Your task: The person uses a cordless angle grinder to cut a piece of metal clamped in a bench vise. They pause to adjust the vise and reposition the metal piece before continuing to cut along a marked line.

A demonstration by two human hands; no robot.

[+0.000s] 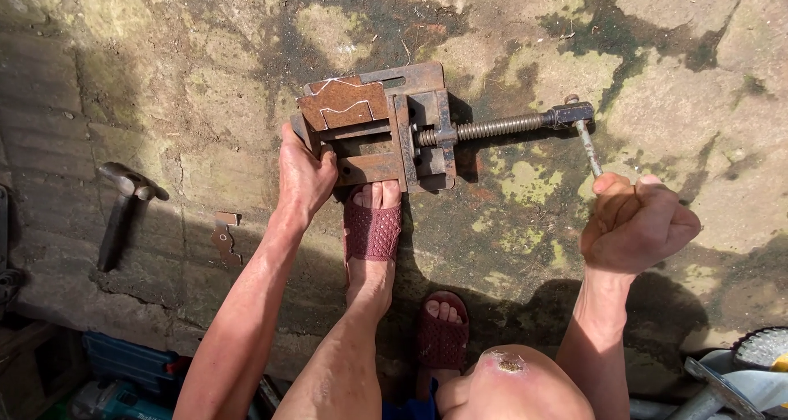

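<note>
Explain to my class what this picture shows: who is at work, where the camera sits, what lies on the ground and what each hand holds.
There is no machine here: a person works with two bare hands, and the one picture comes from a camera worn on the head, looking down at arms, knees and feet.

On the stone floor lies a rusty bench vise. A flat rusty metal plate with a pale zigzag line on it sits in the vise. The left hand rests on the vise's near edge, and a foot in a red sandal presses against its base. The right hand is closed in a firm grip on the crank handle at the end of the long screw.

To the left lie a hammer and a small cut metal piece.
</note>
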